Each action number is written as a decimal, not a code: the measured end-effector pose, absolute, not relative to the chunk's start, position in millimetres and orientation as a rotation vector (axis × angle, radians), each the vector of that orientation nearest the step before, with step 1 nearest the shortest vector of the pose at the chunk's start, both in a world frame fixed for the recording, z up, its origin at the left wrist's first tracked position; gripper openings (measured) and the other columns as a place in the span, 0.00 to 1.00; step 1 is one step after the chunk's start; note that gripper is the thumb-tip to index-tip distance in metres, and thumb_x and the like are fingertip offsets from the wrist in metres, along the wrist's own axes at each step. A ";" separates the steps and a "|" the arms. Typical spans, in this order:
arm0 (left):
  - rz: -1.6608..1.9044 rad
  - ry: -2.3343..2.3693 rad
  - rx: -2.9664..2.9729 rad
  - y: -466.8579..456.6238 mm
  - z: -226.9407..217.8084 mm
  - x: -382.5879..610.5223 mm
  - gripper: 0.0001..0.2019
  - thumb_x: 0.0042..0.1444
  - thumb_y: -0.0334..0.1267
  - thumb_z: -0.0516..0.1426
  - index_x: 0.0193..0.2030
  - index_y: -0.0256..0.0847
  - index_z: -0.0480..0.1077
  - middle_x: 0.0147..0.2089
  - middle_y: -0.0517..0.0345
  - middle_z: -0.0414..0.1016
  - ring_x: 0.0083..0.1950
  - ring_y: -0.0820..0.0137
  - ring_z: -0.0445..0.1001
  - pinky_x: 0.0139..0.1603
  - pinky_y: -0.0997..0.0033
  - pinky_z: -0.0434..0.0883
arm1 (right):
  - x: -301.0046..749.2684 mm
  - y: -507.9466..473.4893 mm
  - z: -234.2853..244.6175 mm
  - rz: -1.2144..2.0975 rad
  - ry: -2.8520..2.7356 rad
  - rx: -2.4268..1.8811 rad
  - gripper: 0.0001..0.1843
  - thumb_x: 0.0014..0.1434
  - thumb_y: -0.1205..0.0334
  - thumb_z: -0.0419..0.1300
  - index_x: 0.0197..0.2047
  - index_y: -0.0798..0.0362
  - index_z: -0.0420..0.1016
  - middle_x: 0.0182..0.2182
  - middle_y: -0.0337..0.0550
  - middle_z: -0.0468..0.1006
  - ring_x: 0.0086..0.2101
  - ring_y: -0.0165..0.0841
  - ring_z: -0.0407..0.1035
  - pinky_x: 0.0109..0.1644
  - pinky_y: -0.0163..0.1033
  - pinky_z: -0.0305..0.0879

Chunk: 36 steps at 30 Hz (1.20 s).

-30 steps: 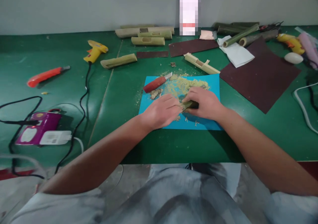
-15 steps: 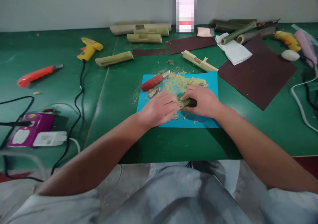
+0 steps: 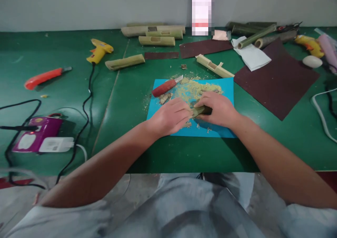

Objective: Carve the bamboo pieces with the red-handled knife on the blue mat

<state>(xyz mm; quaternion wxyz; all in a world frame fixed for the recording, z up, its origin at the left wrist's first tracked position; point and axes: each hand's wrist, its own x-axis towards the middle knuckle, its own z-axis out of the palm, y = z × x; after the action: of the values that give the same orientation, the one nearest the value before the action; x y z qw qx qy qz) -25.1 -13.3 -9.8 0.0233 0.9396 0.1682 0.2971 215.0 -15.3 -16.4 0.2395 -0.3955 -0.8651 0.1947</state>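
Both hands close around a short green bamboo piece (image 3: pixel 198 111) above the blue sheet (image 3: pixel 221 129). My left hand (image 3: pixel 172 115) grips its left end with the fingers bent over it. At the other end, my right hand (image 3: pixel 219 108) pinches it between thumb and fingers; a dark part shows under that grip. Most of the piece is hidden by the fingers. Pale shavings (image 3: pixel 193 89) are heaped just beyond the hands. A red-handled carving knife (image 3: pixel 167 87) lies at the sheet's upper left, its blade pointing away to the right.
Cut bamboo tubes (image 3: pixel 156 40) line the back, and a notched one (image 3: pixel 214 65) lies behind the sheet. On the left are a yellow glue gun (image 3: pixel 98 51), a red cutter (image 3: pixel 44 78) and a purple power strip (image 3: pixel 39 132) with cords. Brown sandpaper (image 3: pixel 281 87) is at right.
The whole view has shifted slightly, so the table things appear a little further right. Both hands keep their hold on the bamboo piece, which looks turned slightly.
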 end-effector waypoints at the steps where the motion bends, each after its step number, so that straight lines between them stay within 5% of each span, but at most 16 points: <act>1: 0.906 0.531 2.900 -13.7 -9.8 -26.4 0.06 0.69 0.34 0.53 0.44 0.41 0.72 0.41 0.54 0.80 0.42 0.66 0.76 0.44 0.62 0.73 | 214.8 -15.8 -16.2 0.539 -2.360 -1.091 0.10 0.56 0.56 0.66 0.41 0.47 0.76 0.39 0.43 0.77 0.42 0.40 0.70 0.44 0.43 0.61; 9: 0.864 0.614 2.807 -13.0 -11.3 -28.0 0.07 0.70 0.37 0.54 0.42 0.42 0.72 0.42 0.55 0.79 0.43 0.66 0.76 0.45 0.61 0.73 | 213.5 -18.6 -14.5 0.573 -2.280 -1.185 0.27 0.51 0.58 0.68 0.55 0.48 0.71 0.42 0.43 0.79 0.45 0.42 0.72 0.45 0.43 0.63; 24: 0.846 0.656 2.789 -14.0 -11.6 -25.4 0.08 0.71 0.38 0.53 0.40 0.43 0.70 0.41 0.55 0.77 0.42 0.64 0.74 0.45 0.58 0.71 | 213.4 -18.0 -14.3 0.565 -2.310 -1.156 0.31 0.53 0.58 0.67 0.60 0.47 0.69 0.44 0.44 0.79 0.48 0.43 0.71 0.48 0.44 0.63; 36: 0.985 0.599 2.812 -14.2 -6.6 -22.0 0.04 0.68 0.33 0.56 0.40 0.43 0.71 0.39 0.55 0.78 0.39 0.67 0.74 0.40 0.62 0.74 | 213.8 -15.9 -12.9 0.528 -2.323 -1.090 0.10 0.56 0.57 0.68 0.38 0.50 0.73 0.37 0.45 0.77 0.41 0.40 0.70 0.42 0.42 0.62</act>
<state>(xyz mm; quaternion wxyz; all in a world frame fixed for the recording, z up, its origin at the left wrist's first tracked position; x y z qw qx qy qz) -22.0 -14.2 -6.6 0.0512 0.9241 0.1968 0.3236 213.8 -15.9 -12.9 0.2579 -0.4018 -0.8568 0.1948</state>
